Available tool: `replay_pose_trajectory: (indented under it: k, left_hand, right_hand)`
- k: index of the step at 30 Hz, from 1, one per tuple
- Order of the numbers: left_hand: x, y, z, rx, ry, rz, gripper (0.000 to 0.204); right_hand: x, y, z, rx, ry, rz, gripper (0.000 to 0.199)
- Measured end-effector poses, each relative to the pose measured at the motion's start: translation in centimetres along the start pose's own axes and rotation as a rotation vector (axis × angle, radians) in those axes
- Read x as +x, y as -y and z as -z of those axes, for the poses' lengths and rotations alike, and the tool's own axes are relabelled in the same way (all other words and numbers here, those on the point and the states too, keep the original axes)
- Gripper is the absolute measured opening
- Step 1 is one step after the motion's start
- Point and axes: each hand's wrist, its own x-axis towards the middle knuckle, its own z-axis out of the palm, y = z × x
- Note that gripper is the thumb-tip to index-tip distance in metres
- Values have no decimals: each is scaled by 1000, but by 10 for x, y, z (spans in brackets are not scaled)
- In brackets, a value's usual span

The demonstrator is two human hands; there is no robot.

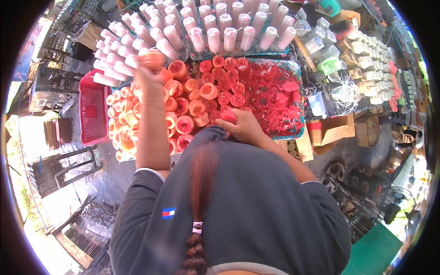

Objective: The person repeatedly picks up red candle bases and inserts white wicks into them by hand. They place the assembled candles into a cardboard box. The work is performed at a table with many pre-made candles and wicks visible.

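By the left hand (147, 79) (its outline is blurred), an orange cup (152, 58) is held above the far side of the crowded orange cups (197, 107), near the pale pillars (213, 39). A red piece (228, 115) is gripped by the closed right hand (246, 127) at the near side of the tray (302, 123), where red scraps (277, 96) are spread.

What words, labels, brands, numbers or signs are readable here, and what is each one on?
None can be read for certain.
Small red, white and dark blue rectangular patch on the dark grey fabric shirt: no letters I can make out.
Blue flat panel at the far left edge: any print is too blurred.
Open brown cardboard box: any print is too small.
Orange hollow cups: no lettering shows.
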Motion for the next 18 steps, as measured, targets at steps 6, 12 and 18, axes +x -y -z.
replay_pose_trajectory:
  k: [6, 12, 18]
  left_hand:
    - [-12, -57, 11, 136, 279, 17, 27]
    - [-58, -11, 38, 341, 298, 192, 27]
    - [-82, -3, 48, 986, 376, 8, 37]
  right_hand:
    - [15, -101, 69, -419, -408, -191, 41]
    - [27, -181, 132, -654, -643, -203, 49]
    - [37, -167, 142, -913, -675, -280, 42]
